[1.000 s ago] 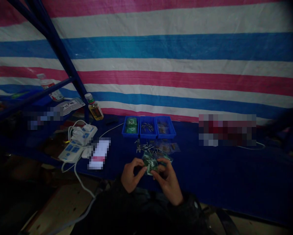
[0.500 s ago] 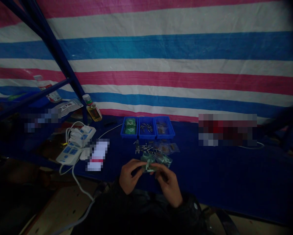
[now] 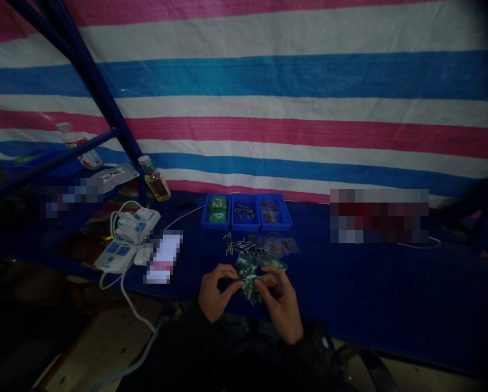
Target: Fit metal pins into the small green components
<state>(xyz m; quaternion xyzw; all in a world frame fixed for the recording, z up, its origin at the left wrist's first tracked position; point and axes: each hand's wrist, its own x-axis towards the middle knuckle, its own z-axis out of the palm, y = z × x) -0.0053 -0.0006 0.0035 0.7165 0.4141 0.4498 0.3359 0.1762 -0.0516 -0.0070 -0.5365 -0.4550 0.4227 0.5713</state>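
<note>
Between my two hands is a small clear plastic bag (image 3: 249, 291) with green and white on it; what lies inside is too small to make out. My left hand (image 3: 217, 293) pinches its left side between thumb and fingers. On the other side, my right hand (image 3: 282, 305) is closed on the bag with thumb and fingertips. Just beyond lie more green-printed bags (image 3: 277, 262), partly hidden by my fingers. Loose thin metal pins (image 3: 241, 247) are scattered behind them, beside clear bags with brownish pieces (image 3: 284, 245).
Three blue trays (image 3: 246, 224) stand in a row, holding green packets, metal pins and clear bags. At left are a power strip (image 3: 117, 253) with white cables, a blurred-out phone-like object (image 3: 164, 258) and a bottle (image 3: 156, 179). A blue metal frame (image 3: 105, 103) rises there.
The bag between my hands has turned and now hangs lower, showing more of its green side. My thumbs have shifted to its near face.
</note>
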